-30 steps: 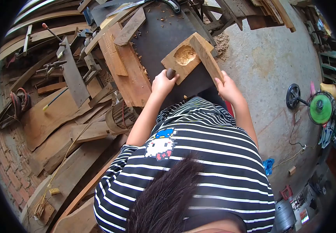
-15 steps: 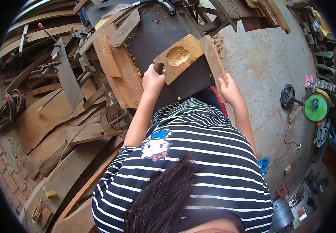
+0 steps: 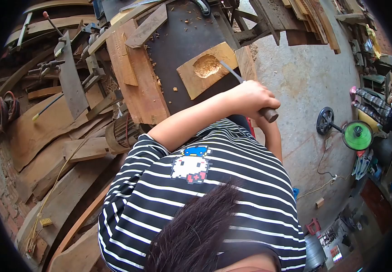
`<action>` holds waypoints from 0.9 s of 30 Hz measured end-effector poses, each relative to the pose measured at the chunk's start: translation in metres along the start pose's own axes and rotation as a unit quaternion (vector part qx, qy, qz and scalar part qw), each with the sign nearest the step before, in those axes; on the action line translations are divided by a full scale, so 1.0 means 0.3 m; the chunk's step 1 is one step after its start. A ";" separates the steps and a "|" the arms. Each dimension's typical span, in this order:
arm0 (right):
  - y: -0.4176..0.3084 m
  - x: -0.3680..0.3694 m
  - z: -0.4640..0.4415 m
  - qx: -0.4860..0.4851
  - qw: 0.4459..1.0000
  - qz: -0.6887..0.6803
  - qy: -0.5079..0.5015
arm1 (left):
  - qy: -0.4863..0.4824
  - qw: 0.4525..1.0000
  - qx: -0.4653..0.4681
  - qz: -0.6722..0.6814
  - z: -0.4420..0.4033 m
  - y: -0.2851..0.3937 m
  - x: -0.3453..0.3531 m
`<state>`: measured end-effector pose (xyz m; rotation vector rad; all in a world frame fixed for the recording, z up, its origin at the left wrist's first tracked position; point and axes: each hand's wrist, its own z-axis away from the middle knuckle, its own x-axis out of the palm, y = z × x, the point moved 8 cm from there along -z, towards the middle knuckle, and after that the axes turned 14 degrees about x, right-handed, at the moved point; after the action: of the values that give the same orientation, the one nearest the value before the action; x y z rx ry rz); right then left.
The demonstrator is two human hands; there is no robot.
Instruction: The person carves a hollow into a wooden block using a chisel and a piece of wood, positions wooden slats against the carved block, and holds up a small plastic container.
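My left hand (image 3: 252, 99) reaches across to the right, closed around the dark wooden handle of a gouge (image 3: 231, 70). The gouge's thin steel blade points up and left, its tip at the right rim of the hollow in a wooden block (image 3: 193, 83). That block lies tilted on a dark bench top, and the hollow has a rough, chipped surface. Just beyond the block's right end is a plank (image 3: 246, 63), its near part hidden by my left hand. My right hand (image 3: 263, 123) sits low behind the left one; its fingers are mostly hidden.
The dark bench top (image 3: 173, 45) carries wood chips. Thick boards (image 3: 144, 97) line its left side, with a short offcut (image 3: 146, 27) across them. A black curved handle (image 3: 201, 7) lies at the far edge. Stacked timber fills the left; a person sits far right near a green disc (image 3: 357, 135).
My left hand has swung right across my body with the gouge, whose blade now shows over the block. My right hand, earlier on the plank, is now largely covered.
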<state>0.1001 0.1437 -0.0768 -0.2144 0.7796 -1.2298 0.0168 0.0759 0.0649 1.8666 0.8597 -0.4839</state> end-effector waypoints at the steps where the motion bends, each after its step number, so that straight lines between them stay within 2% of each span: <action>1: 0.000 0.002 0.000 -0.010 1.000 -0.002 -0.018 | -0.030 0.999 -0.005 0.019 0.009 -0.003 0.029; 3: 0.021 0.000 0.015 -0.013 0.999 0.012 -0.034 | -0.027 0.999 -0.011 0.038 0.041 -0.002 0.052; 5: -0.126 -0.071 0.124 0.014 0.997 0.046 0.067 | -0.045 0.996 -0.053 0.048 0.076 0.001 0.056; 6: -0.159 -0.082 0.159 0.009 0.997 -0.031 0.071 | -0.032 0.997 -0.050 0.043 0.094 -0.001 0.062; 9: -0.078 -0.076 0.174 0.068 0.992 -0.091 0.063 | -0.008 0.999 -0.040 0.034 0.125 0.007 0.040; 11: -0.079 -0.070 0.219 0.104 0.990 -0.070 0.066 | 0.024 0.999 -0.018 0.029 0.136 0.007 0.033; 13: -0.002 -0.025 0.222 0.180 0.971 -0.158 0.016 | 0.099 0.993 0.043 0.040 0.141 0.028 0.004; 14: 0.007 -0.012 0.214 0.180 0.971 -0.157 0.016 | 0.099 0.993 0.043 0.040 0.143 0.030 0.000; 16: -0.093 0.001 0.201 -0.008 0.997 -0.069 0.029 | 0.104 0.992 0.058 0.042 0.141 0.042 -0.008; 19: -0.125 0.000 0.118 0.028 0.998 -0.054 -0.006 | 0.124 0.988 0.083 0.044 0.144 0.033 -0.010; 20: -0.161 -0.015 0.110 -0.018 0.998 -0.058 0.019 | 0.125 0.988 0.083 0.044 0.142 0.028 -0.011; 25: -0.173 -0.006 -0.061 -0.032 0.997 -0.070 -0.015 | 0.186 0.979 0.084 -0.027 0.128 0.001 -0.078; 27: -0.176 0.004 -0.078 -0.062 0.998 -0.028 -0.015 | 0.189 0.979 0.072 -0.024 0.121 -0.020 -0.088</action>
<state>0.0452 0.1300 -0.0658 -0.3570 0.8286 -1.2300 -0.0037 0.0358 0.0628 2.1127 1.1492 -0.2245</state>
